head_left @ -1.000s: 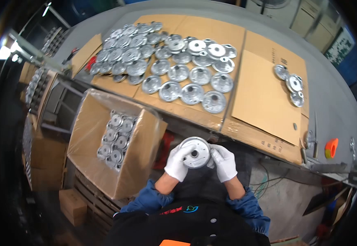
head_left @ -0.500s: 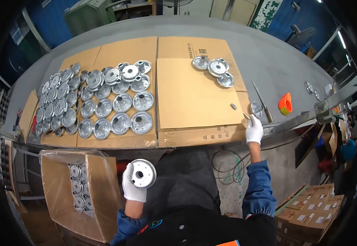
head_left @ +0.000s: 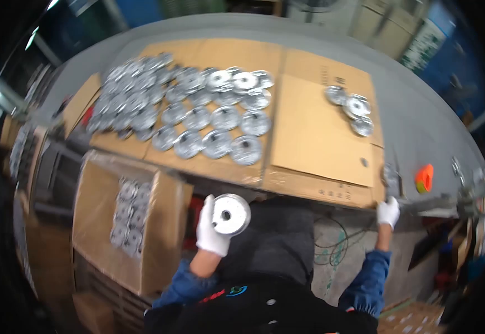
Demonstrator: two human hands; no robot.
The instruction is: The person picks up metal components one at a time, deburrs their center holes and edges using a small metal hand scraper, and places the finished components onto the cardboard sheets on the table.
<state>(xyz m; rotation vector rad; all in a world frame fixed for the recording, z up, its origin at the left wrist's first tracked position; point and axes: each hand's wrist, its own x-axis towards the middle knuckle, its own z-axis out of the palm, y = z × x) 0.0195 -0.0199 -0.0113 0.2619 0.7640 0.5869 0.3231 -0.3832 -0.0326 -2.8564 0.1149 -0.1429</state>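
My left hand (head_left: 211,231), in a white glove, grips a round silver metal disc (head_left: 232,215) by its left side, with its flat face and central hole showing. The disc is over my lap, in front of the table. My gloved right hand (head_left: 388,212) is at the table's front edge, far to the right, its fingers drawn together; what they hold is blurred. Just beyond it lie a metal part (head_left: 390,175) and a thin tool (head_left: 401,183). Many similar discs (head_left: 217,143) stand in rows on cardboard (head_left: 209,168) at the left.
An open carton (head_left: 170,234) with metal parts stands at the left, below the table. A few discs (head_left: 357,106) and a small dark piece (head_left: 364,162) lie on the right cardboard sheet (head_left: 314,128). An orange object (head_left: 424,178) sits farther right. Hoses lie on the floor.
My right hand has left the disc and moved right to the table edge. My left hand now holds the disc alone, farther left. The camera view has swung between frames.
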